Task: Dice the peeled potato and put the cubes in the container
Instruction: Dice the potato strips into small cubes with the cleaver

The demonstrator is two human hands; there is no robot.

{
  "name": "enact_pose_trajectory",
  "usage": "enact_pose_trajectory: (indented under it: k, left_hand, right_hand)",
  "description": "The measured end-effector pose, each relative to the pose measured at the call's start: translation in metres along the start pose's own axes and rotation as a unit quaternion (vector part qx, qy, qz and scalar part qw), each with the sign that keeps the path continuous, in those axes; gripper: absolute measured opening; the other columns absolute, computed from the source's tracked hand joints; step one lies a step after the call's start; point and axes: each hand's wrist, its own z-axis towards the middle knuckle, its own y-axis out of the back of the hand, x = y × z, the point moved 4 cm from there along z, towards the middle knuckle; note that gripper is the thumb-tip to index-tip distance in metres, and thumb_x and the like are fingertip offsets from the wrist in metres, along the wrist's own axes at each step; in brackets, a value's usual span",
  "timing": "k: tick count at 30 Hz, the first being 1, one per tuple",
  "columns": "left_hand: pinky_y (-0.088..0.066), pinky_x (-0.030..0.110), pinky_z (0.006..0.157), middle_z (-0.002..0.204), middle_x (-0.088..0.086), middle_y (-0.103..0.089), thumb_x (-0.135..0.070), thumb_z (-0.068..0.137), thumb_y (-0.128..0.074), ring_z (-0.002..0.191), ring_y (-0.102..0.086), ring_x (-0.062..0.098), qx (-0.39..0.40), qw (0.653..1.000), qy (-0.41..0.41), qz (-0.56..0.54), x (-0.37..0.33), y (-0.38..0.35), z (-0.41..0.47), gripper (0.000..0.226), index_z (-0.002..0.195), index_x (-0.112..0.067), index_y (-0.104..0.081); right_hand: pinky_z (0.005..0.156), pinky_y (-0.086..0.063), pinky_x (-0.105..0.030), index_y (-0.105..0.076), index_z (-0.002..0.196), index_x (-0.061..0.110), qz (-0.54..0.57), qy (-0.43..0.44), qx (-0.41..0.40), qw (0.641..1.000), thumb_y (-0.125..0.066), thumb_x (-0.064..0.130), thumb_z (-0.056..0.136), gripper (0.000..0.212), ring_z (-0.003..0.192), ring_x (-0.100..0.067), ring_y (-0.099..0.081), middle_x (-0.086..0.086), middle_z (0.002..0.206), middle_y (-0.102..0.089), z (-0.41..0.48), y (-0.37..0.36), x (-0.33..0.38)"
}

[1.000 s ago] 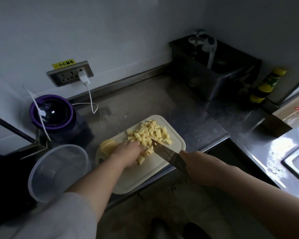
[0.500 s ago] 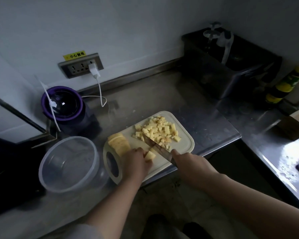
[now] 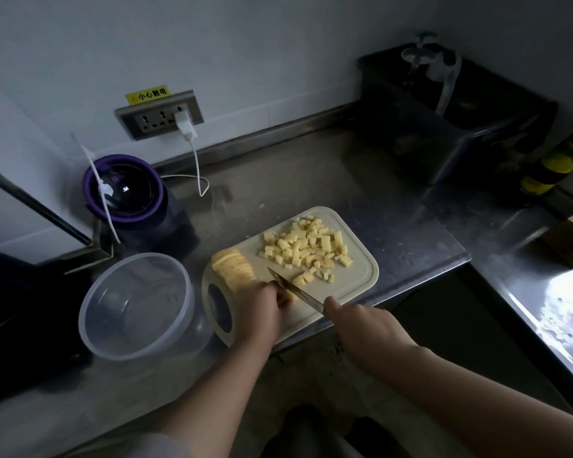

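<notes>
dicing | left grip (image 3: 262, 305) curls on potato strip (image 3: 290, 295) at board's (image 3: 361, 276) 6 o'clock | right grip (image 3: 361, 322) clamped on knife (image 3: 298, 292) | cubes (image 3: 306, 247) at 1, container (image 3: 136, 305) at 9 | we'd cut evenly, blade clear of left grip

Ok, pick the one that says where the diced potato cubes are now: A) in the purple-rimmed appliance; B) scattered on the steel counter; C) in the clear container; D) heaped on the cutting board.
D: the cubes sit heaped on the cutting board, while the clear container shows none inside.
</notes>
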Motion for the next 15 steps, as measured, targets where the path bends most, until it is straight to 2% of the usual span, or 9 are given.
enact_pose_trajectory:
  k: [3, 7, 11, 15]
  left_hand:
    - [-0.047, 0.023, 0.086, 0.108, -0.001, -0.064, -0.031, 0.093, -0.058, 0.1, -0.06, 0.011, -0.004, 1.0, 0.0, 0.017, 0.0, 0.0, 0.0, 0.023, 0.111, -0.018, -0.061]
    - [-0.047, 0.021, 0.086, 0.112, 0.0, -0.064, -0.024, 0.093, -0.059, 0.103, -0.061, 0.011, -0.01, 0.999, -0.002, 0.033, -0.002, 0.001, 0.0, 0.022, 0.113, -0.017, -0.06]
    - [-0.047, 0.021, 0.087, 0.116, -0.001, -0.062, -0.021, 0.091, -0.062, 0.107, -0.06, 0.011, -0.012, 0.999, -0.01, 0.028, -0.003, 0.004, 0.0, 0.027, 0.117, -0.018, -0.059]
    - [-0.046, 0.02, 0.084, 0.114, -0.005, -0.063, -0.025, 0.091, -0.062, 0.104, -0.059, 0.008, -0.013, 1.0, -0.018, 0.004, -0.004, 0.007, -0.002, 0.023, 0.114, -0.022, -0.061]
  right_hand:
    - [0.073, -0.056, -0.033, -0.023, 0.146, 0.019, -0.01, 0.001, 0.01, 1.0, -0.047, 0.013, 0.099, 0.053, 0.079, -0.019, -0.066, -0.006, 0.089, -0.064, 0.001, -0.004, 0.0]
    - [0.069, -0.053, -0.029, -0.022, 0.147, 0.018, -0.022, 0.004, 0.017, 1.0, -0.046, 0.013, 0.1, 0.054, 0.07, -0.014, -0.057, -0.003, 0.082, -0.056, 0.006, -0.009, -0.001]
    - [0.074, -0.057, -0.029, -0.024, 0.146, 0.019, -0.025, -0.005, 0.029, 0.999, -0.048, 0.014, 0.099, 0.053, 0.08, -0.015, -0.064, -0.002, 0.092, -0.061, 0.009, -0.016, -0.003]
    - [0.066, -0.054, -0.025, -0.03, 0.139, 0.024, 0.023, -0.037, 0.024, 0.999, -0.048, 0.016, 0.1, 0.044, 0.078, -0.012, -0.063, 0.001, 0.089, -0.059, 0.019, -0.011, -0.012]
